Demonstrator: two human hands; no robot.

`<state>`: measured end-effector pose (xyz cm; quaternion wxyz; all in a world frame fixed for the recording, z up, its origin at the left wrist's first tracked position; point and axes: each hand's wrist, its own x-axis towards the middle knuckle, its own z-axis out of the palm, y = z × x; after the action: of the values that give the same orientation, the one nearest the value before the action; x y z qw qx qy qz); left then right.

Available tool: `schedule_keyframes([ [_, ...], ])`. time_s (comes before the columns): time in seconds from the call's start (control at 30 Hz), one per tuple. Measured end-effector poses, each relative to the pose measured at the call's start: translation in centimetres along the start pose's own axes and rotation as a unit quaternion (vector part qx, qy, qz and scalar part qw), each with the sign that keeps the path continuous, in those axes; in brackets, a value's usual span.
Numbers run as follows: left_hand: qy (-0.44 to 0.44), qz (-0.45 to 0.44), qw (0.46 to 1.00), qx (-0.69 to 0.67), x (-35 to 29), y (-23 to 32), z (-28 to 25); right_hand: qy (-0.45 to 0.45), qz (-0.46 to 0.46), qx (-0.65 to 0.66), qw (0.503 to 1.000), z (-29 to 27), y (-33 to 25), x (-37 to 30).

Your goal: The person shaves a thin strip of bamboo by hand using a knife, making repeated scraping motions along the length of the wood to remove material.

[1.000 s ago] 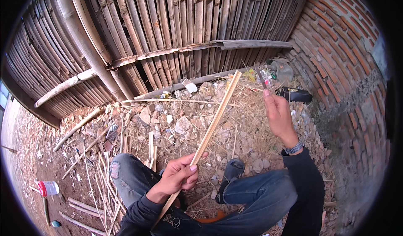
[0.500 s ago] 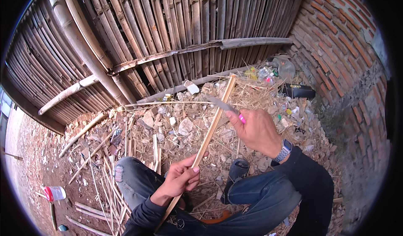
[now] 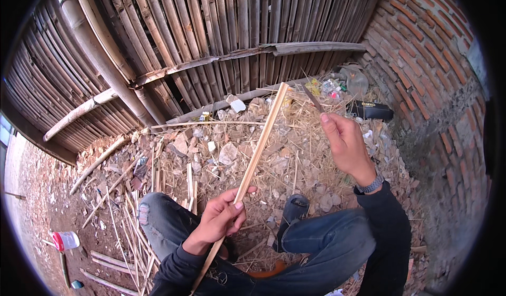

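A long, pale bamboo strip [image 3: 262,140] slants up and away from my lap, its far end above the littered ground. My left hand [image 3: 220,215] is closed around its lower part, thumb on top. To the right of the strip, my right hand [image 3: 345,144] grips a knife [image 3: 312,97] whose dark blade points up and to the left. The blade is apart from the strip. Its handle is mostly hidden in my fingers. Below the strip are my bent knees in torn jeans [image 3: 329,240].
Ahead stands a bamboo slat wall [image 3: 226,22]; a brick wall [image 3: 421,59] rises on the right. Split bamboo pieces [image 3: 138,243] lie by my left knee. Rubble, straw, a black case [image 3: 371,110] and a red-and-white plastic tub [image 3: 66,240] are on the ground.
My right hand has drawn the knife off the strip, moving right and turning so the blade points more upward. My left hand keeps its hold; the strip has shifted slightly left in view.
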<state>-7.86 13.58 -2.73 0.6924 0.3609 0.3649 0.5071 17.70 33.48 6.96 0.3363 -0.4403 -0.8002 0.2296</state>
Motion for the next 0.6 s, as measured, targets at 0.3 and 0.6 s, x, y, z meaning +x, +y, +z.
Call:
schedule_keyframes([
  [0.3,0.056,0.018,0.998,0.029,0.1,0.1,-0.8,-0.014,0.014,-0.003,1.000,-0.8,0.4,0.2],
  [0.6,0.081,0.021,0.996,0.022,0.9,-0.8,-1.5,-0.014,0.018,-0.016,1.000,-0.9,1.9,0.7],
])
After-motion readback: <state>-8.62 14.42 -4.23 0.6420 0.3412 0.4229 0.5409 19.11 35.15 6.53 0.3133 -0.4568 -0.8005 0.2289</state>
